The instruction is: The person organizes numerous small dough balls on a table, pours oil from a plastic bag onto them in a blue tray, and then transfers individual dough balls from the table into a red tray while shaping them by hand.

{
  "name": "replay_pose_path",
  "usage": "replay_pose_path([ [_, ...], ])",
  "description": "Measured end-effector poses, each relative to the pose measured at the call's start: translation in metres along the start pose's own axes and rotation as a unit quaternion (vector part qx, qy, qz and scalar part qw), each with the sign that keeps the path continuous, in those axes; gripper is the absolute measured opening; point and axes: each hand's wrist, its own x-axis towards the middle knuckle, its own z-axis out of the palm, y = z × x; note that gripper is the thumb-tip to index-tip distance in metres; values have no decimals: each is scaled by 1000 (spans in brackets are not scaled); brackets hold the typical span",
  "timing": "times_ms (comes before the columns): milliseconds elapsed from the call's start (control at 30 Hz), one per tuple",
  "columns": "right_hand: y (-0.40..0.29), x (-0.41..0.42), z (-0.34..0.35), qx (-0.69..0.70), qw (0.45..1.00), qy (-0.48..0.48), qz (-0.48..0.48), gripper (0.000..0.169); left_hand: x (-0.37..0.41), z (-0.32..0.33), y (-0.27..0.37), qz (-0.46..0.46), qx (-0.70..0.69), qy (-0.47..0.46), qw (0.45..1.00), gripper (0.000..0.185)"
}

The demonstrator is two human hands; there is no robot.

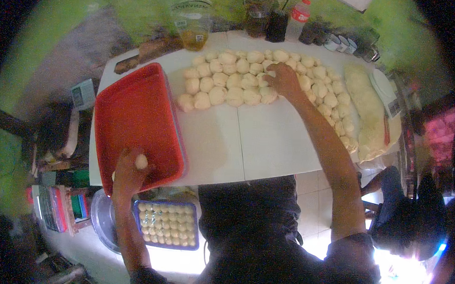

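Observation:
My left hand (130,174) is over the near end of a red plastic tray (137,107), holding a pale dough ball (141,161) at its fingers. A second pale spot shows at that hand's outer edge, mostly hidden. Many dough balls (219,79) lie packed in rows across the white tabletop (212,137). Among them is my right hand (285,81), its thumb and fingers curled around one ball in the middle of the group. Whether it grips that ball cannot be seen clearly. The red tray appears stacked on another tray.
A large dough mass (362,106) lies at the right. Along the back stand a plastic container of yellowish liquid (194,37), a bottle (299,19) and several cups (340,44). Below the table edge is a blue tray of dough balls (167,223), beside a round transparent lid or basin (103,220).

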Motion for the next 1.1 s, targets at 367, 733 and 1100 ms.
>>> replay_pose_path([
  [367, -115, -146, 27, 19, 988, 46, -149, 36, -26, -21, -32, -2, -35, -35, 999, 39],
  [733, -68, -158, 39, 110, 992, 38, -57, 34, -30, -20, -18, -73, -8, -29, 997, 36],
  [1100, -31, -164, 6, 80, 995, 65, -6, 24, -16, -27, 40, -50, -64, 98, 992, 24],
])
